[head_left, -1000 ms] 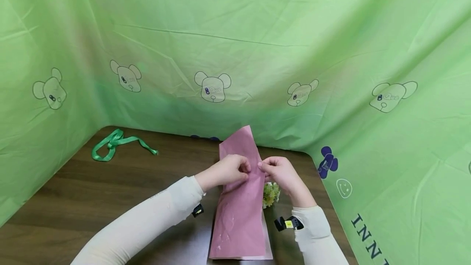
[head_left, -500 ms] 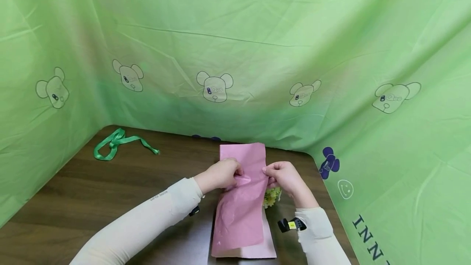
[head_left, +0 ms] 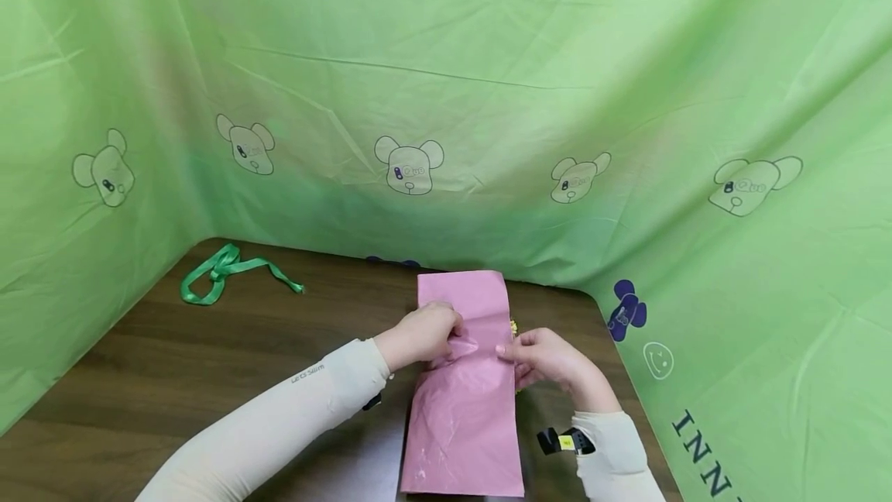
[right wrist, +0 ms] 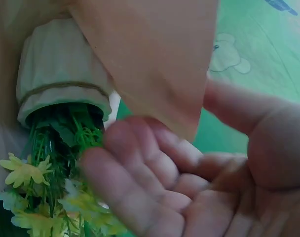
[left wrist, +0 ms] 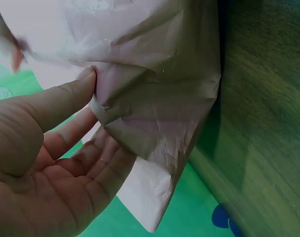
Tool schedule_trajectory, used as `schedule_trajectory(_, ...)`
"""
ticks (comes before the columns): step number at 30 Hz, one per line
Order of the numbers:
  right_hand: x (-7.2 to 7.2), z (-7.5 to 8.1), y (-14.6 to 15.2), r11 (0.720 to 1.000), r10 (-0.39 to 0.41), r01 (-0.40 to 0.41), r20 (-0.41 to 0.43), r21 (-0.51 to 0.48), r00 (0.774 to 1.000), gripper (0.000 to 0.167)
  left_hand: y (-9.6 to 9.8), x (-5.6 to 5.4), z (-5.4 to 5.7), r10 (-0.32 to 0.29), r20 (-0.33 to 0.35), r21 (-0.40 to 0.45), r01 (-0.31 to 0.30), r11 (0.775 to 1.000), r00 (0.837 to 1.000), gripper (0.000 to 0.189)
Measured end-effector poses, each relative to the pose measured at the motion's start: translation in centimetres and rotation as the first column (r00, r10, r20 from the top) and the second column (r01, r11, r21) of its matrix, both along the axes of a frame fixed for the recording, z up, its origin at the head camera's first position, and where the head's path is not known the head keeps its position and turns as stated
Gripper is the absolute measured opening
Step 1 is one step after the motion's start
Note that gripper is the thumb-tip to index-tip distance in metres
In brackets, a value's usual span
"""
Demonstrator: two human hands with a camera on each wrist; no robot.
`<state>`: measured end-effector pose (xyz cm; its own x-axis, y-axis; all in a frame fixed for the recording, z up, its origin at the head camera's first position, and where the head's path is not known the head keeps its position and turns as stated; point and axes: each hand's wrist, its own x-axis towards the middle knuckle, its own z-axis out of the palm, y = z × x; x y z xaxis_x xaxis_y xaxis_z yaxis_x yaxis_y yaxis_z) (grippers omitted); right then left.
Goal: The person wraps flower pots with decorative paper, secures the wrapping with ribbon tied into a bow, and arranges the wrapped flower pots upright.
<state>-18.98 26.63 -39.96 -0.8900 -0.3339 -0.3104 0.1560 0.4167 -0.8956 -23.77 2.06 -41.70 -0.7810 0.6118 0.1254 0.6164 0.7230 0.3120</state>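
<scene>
A sheet of pink wrapping paper (head_left: 463,428) stands lengthwise in front of me, creased across its middle. My left hand (head_left: 423,331) pinches a fold of it between thumb and fingers; in the left wrist view, the thumb (left wrist: 73,94) presses the crumpled paper. At the right edge, my right hand (head_left: 554,361) holds the sheet with the thumb on the near face and the fingers behind. Beneath the paper, the right wrist view shows a pale ribbed flowerpot (right wrist: 61,59) tied with twine, with yellow artificial flowers (right wrist: 26,173) and green stems. Only a bit of yellow flower (head_left: 514,328) shows in the head view.
A loosely looped green ribbon (head_left: 224,263) lies at the back left of the dark wooden table (head_left: 334,300). A green printed cloth (head_left: 488,122) rises behind the table and along both sides.
The paper's slanted top has come down level, and its lower part has shifted right over the paler layer. My right hand has slid down the edge; the flowers are now mostly hidden.
</scene>
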Motion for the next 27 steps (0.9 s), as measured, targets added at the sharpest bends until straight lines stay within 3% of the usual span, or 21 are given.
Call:
schedule_trajectory(5, 0.9, -0.5, 0.6, 0.993, 0.112, -0.111, 0.047, -0.029, 0.993, 0.017, 0.0, -0.2, 0.0, -0.001, 0.003, 0.004, 0.001, 1.000, 1.000, 0.020)
schedule_trajectory(12, 1.4, -1.7, 1.8, 0.994, 0.096, -0.093, 0.043, -0.063, 0.994, 0.018, 0.0, -0.6, -0.1, -0.003, -0.002, -0.037, 0.003, 0.999, 1.000, 0.023)
schedule_trajectory(17, 1.1, -3.3, 2.7, 0.992, 0.100, -0.095, 0.069, -0.077, 0.993, 0.018, 0.0, -0.2, 0.1, 0.010, 0.000, -0.053, -0.010, 0.999, 1.000, 0.022)
schedule_trajectory(27, 0.1, -4.4, 3.6, 0.995, 0.086, -0.082, 0.061, -0.053, 0.994, 0.017, 0.5, 1.0, 0.8, 0.044, -0.100, -0.129, -0.057, 0.990, 0.994, 0.034)
